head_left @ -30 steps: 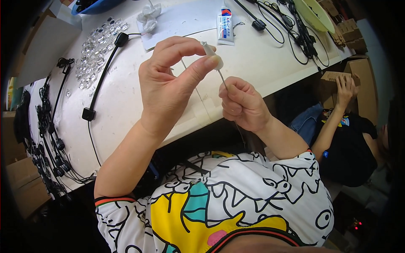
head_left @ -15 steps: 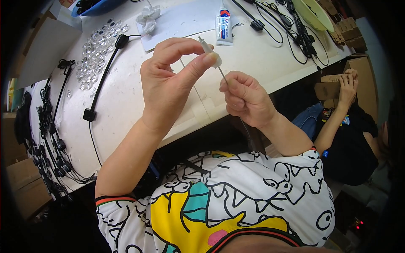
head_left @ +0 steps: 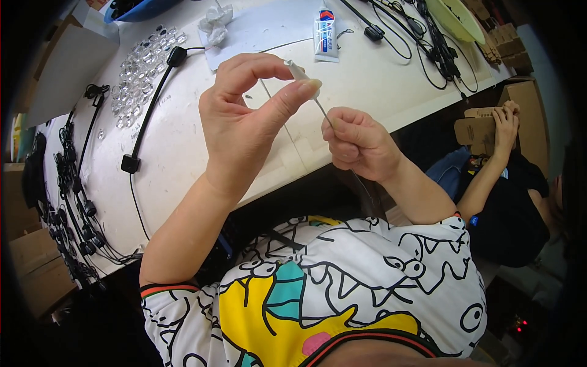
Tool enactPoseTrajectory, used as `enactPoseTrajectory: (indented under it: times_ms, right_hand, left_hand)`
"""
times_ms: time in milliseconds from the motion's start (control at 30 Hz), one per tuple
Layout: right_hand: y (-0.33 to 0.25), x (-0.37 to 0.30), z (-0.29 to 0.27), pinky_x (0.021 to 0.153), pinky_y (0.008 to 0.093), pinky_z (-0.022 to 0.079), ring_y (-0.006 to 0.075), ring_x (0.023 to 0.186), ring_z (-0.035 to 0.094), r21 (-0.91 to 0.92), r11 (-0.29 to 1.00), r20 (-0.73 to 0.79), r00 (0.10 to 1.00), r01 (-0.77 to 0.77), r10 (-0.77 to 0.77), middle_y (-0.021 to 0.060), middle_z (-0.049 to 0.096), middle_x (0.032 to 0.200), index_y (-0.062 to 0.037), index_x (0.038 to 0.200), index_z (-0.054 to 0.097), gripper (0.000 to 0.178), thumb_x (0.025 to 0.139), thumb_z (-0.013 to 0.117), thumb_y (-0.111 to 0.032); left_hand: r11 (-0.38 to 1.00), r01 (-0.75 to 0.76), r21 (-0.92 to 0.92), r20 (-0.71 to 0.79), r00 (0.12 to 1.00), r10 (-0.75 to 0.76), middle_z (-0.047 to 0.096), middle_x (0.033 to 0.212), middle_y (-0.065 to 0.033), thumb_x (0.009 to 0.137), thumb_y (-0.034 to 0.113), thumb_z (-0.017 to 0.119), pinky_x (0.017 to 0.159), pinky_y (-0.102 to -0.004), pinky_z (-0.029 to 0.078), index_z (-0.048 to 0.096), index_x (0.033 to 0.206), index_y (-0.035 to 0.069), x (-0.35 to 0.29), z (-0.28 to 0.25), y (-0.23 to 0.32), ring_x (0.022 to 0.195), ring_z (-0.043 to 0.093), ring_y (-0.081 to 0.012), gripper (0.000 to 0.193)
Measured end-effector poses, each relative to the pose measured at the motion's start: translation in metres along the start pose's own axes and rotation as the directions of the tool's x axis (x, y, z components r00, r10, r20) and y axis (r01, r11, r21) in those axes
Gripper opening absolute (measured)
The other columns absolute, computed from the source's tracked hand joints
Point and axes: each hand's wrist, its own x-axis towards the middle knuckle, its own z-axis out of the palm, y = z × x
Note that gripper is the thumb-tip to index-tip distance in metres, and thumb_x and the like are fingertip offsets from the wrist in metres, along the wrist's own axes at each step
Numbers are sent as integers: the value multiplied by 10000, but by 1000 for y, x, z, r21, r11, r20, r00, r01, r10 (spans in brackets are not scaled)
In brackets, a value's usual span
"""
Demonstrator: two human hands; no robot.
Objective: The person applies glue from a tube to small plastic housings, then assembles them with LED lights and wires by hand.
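Observation:
My left hand (head_left: 241, 119) pinches a small white tapered nozzle (head_left: 295, 70) between thumb and forefinger, its narrow tip pointing up and away from me. A thin grey rod (head_left: 322, 111) meets the nozzle's wider end, though my thumb covers the spot where they join. Closed around that rod is my right hand (head_left: 361, 145), just below and right of the left one. Both hands are raised over the table's near edge. Beyond them a white and blue squeeze tube (head_left: 326, 38) lies on the table beside a sheet of paper (head_left: 263, 27).
Many clear round pieces (head_left: 137, 76) lie scattered at the left, beside a black cable with boxy ends (head_left: 150, 113). More black cables (head_left: 434, 46) lie at the far right near a yellow-green bowl (head_left: 455, 21). A co-worker's hand (head_left: 506, 125) holds a cardboard box at the right.
Both hands have shifted slightly, the left a little to the left and the right a little right and down. Their grips on the nozzle and rod stay the same.

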Motion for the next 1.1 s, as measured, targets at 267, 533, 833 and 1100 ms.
enactPoseTrajectory:
  times_ms: [267, 533, 833, 1100]
  right_hand:
    - [-4, 4, 5, 404, 161, 228, 20, 448, 290, -48, 999, -63, 998, 8, -11, -49, 358, 541, -25, 860, 523, 204, 883, 452, -215]
    - [-44, 27, 0, 371, 163, 178, 8, 407, 221, -369, 929, -248, 959, 38, -137, -68, 337, 537, -16, 871, 528, 191, 871, 449, -190]
    - [-59, 56, 2, 377, 163, 163, 5, 422, 242, -408, 913, -243, 965, -6, -103, -72, 364, 551, -23, 884, 526, 178, 858, 467, -189]
    - [-54, 58, 10, 376, 166, 172, 6, 429, 269, -411, 912, -218, 972, -16, -81, -67, 400, 551, -49, 857, 546, 147, 837, 505, -189]
  left_hand:
    - [996, 63, -64, -6, 998, -64, 589, 797, -46, 652, 89, 712, 692, -221, 402, 627, 764, 34, 2, -3, -4, 777, 528, -118, 151]
    - [891, -111, 440, -132, 974, 186, 612, 883, -70, 863, 242, 476, 718, -266, 395, 592, 977, 51, 55, -44, -37, 809, 539, -170, 250]
    - [282, -73, 957, 31, 988, 151, 630, 824, -66, 754, 194, 592, 842, -387, 289, 596, 1007, 111, 101, -71, -78, 908, 517, -223, 266]
    - [983, 51, 174, -87, 996, -36, 633, 802, -60, 796, 213, 594, 629, -224, 433, 634, 902, -2, 73, -54, -46, 699, 571, -111, 243]
